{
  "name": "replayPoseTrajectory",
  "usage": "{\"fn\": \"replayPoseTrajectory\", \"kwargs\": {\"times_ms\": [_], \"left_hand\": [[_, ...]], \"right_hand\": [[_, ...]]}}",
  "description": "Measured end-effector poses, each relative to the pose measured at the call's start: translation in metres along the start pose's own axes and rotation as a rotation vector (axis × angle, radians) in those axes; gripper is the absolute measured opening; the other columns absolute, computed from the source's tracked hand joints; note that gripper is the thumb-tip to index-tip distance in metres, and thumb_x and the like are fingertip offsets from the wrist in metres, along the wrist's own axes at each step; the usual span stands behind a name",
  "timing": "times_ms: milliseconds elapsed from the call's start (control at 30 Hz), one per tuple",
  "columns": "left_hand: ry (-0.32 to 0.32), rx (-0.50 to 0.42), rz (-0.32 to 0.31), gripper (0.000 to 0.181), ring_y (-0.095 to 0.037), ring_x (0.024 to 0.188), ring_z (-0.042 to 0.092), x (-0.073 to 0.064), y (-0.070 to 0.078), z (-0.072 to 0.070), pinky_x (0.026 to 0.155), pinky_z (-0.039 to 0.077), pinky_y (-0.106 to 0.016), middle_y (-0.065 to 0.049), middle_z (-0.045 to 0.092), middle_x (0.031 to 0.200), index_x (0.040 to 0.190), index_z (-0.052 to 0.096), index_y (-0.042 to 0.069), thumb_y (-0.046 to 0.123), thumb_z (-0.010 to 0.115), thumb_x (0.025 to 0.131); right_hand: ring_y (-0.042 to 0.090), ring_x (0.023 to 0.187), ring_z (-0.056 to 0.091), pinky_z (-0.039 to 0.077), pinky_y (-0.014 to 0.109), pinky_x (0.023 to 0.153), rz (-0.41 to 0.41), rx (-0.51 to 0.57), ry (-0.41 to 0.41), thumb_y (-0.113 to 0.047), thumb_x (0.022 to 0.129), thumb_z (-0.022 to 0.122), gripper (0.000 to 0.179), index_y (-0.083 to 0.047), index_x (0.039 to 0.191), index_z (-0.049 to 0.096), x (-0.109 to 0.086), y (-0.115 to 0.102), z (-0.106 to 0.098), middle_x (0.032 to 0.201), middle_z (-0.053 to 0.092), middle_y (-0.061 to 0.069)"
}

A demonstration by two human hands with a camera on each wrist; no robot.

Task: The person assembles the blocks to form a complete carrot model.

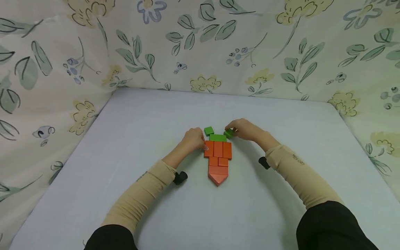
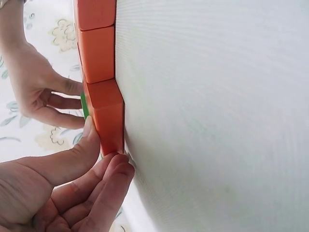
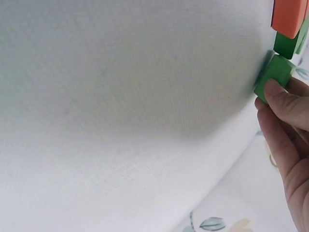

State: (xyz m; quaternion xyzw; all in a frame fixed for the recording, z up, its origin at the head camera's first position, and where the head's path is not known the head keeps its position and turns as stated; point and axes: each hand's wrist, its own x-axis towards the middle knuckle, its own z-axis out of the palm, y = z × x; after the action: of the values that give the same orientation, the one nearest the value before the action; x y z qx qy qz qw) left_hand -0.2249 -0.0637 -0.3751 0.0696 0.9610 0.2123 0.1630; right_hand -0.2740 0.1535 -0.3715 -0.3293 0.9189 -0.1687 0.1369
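My right hand (image 1: 245,129) pinches a small green block (image 3: 276,79) between thumb and fingers, close by the upper right corner of a longer green block (image 1: 217,138). My left hand (image 1: 193,139) has its thumb and fingertips on the left orange block (image 2: 108,116) of a row, gripping it at its outer end. Below that row come two smaller orange blocks (image 1: 213,161), then a salmon block (image 1: 218,170) and a salmon triangular block (image 1: 218,178) pointing toward me. Another small green block (image 1: 208,131) lies tilted at the longer green block's upper left.
The blocks lie flat on a white table (image 1: 156,114). Floral cloth (image 1: 203,45) hangs behind the table and along its sides. Dark wrist cameras (image 1: 180,177) stick out below both forearms, near the tabletop.
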Motion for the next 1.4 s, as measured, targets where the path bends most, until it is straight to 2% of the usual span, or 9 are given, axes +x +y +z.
{"fn": "replayPoseTrajectory", "kwargs": {"times_ms": [233, 500, 800, 1033, 1267, 1400], "left_hand": [[0.005, 0.008, -0.002, 0.025, -0.019, 0.075, 0.059, 0.002, -0.002, 0.001, 0.063, 0.048, -0.027, -0.008, 0.071, 0.088, 0.087, 0.075, 0.001, 0.022, 0.085, 0.077], [-0.015, 0.005, -0.002, 0.026, -0.02, 0.078, 0.06, 0.002, -0.001, 0.003, 0.067, 0.05, -0.029, -0.009, 0.072, 0.093, 0.092, 0.075, 0.001, 0.021, 0.084, 0.078], [-0.017, 0.011, 0.003, 0.026, -0.02, 0.078, 0.06, 0.002, -0.001, 0.002, 0.068, 0.05, -0.029, -0.009, 0.071, 0.092, 0.092, 0.075, 0.0, 0.021, 0.084, 0.078], [-0.015, 0.028, 0.05, 0.022, -0.02, 0.076, 0.061, 0.0, -0.002, 0.002, 0.068, 0.051, -0.029, -0.01, 0.072, 0.09, 0.085, 0.074, 0.0, 0.019, 0.083, 0.079], [-0.008, 0.039, 0.069, 0.021, -0.021, 0.077, 0.062, -0.001, -0.007, 0.004, 0.07, 0.052, -0.031, -0.01, 0.07, 0.087, 0.088, 0.073, -0.001, 0.018, 0.081, 0.081], [0.009, 0.069, 0.081, 0.022, -0.019, 0.072, 0.061, -0.008, -0.008, 0.009, 0.066, 0.052, -0.031, -0.009, 0.069, 0.083, 0.09, 0.073, -0.002, 0.018, 0.08, 0.082]], "right_hand": [[0.033, 0.103, 0.063, 0.051, 0.044, 0.092, -0.02, -0.003, 0.016, 0.017, 0.084, 0.062, 0.036, 0.005, 0.117, 0.067, 0.002, -0.003, 0.003, 0.119, 0.065, 0.021], [0.033, 0.105, 0.063, 0.051, 0.044, 0.092, -0.05, -0.016, 0.026, 0.021, 0.085, 0.055, 0.036, 0.006, 0.115, 0.068, 0.005, 0.0, 0.007, 0.118, 0.065, 0.021], [0.034, 0.108, 0.061, 0.049, 0.045, 0.094, -0.065, -0.059, 0.035, 0.021, 0.084, 0.056, 0.038, 0.005, 0.116, 0.067, 0.008, 0.0, 0.01, 0.122, 0.063, 0.022], [0.036, 0.106, 0.062, 0.05, 0.046, 0.093, -0.092, -0.1, 0.056, 0.022, 0.083, 0.057, 0.037, 0.005, 0.113, 0.069, 0.009, -0.001, 0.01, 0.12, 0.062, 0.024], [0.035, 0.105, 0.062, 0.05, 0.044, 0.093, -0.1, -0.1, 0.041, 0.021, 0.082, 0.059, 0.037, 0.005, 0.114, 0.068, 0.009, -0.003, 0.011, 0.117, 0.064, 0.023], [0.035, 0.111, 0.06, 0.047, 0.046, 0.097, -0.057, -0.1, -0.004, 0.019, 0.084, 0.059, 0.043, 0.001, 0.122, 0.066, 0.007, -0.004, 0.013, 0.121, 0.063, 0.02]]}}
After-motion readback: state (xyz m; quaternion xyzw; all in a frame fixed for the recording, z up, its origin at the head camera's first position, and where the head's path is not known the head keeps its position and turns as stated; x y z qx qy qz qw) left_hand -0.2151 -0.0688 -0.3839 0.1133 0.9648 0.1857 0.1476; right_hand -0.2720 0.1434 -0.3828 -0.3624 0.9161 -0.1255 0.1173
